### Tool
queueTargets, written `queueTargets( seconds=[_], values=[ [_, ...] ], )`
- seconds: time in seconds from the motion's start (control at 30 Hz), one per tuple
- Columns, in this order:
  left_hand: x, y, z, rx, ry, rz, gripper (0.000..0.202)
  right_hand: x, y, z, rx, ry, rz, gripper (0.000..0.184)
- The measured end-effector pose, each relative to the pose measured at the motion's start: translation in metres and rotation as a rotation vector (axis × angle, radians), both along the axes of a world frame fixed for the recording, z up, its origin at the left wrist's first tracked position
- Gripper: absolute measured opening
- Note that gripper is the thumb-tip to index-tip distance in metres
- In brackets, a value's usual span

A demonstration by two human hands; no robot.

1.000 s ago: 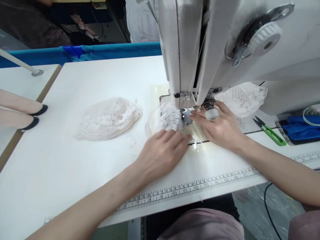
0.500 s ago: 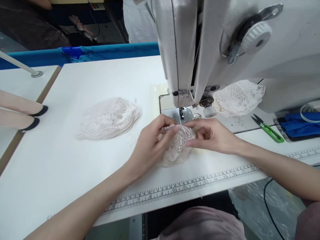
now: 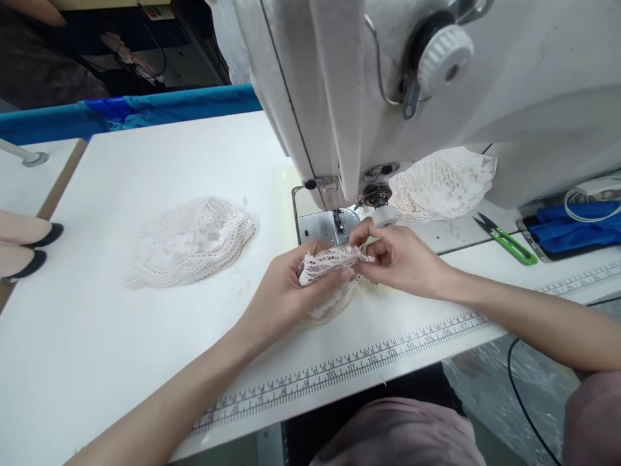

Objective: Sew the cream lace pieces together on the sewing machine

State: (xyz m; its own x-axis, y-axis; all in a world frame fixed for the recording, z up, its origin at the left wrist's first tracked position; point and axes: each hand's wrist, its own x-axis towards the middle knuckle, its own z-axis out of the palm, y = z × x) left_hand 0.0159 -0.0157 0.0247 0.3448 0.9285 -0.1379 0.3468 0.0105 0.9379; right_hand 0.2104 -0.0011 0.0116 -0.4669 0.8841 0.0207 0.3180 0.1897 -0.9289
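A piece of white lace [image 3: 330, 260] is held between both hands just in front of the sewing machine's presser foot [image 3: 338, 221]. My left hand [image 3: 286, 285] is closed on its left side, with the thumb on top and the fingers behind. Thumb and fingers of my right hand [image 3: 395, 259] pinch the lace's right end. The lace is folded over, its openwork edge facing up, and its lower part hangs to the table. Above the hands stands the head of the sewing machine [image 3: 310, 97].
A stack of lace pieces [image 3: 194, 239] lies on the left, and more lace [image 3: 444, 184] behind the needle area. Green thread snips [image 3: 509, 241] and a phone with blue cloth [image 3: 572, 226] lie at right. A printed ruler [image 3: 339, 370] runs along the front edge.
The lace has been folded up, so its openwork edge now shows above my left thumb. My right hand has closed onto its right end. The camera view has shifted to the right.
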Motion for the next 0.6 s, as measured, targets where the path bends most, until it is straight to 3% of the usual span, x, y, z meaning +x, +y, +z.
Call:
queueTargets(
  seconds=[0.3, 0.47, 0.6],
  values=[
    [-0.001, -0.005, -0.006, 0.469, 0.151, 0.015, 0.032, -0.001, -0.003, -0.002, -0.078, 0.122, -0.083, 0.008],
    [-0.001, -0.007, -0.009, 0.587, 0.310, 0.072, 0.024, -0.005, -0.003, -0.006, 0.025, 0.166, -0.099, 0.010],
    [-0.003, -0.006, -0.014, 0.703, 0.281, 0.042, 0.026, -0.005, -0.004, -0.009, 0.101, 0.179, -0.086, 0.009]
  ],
)
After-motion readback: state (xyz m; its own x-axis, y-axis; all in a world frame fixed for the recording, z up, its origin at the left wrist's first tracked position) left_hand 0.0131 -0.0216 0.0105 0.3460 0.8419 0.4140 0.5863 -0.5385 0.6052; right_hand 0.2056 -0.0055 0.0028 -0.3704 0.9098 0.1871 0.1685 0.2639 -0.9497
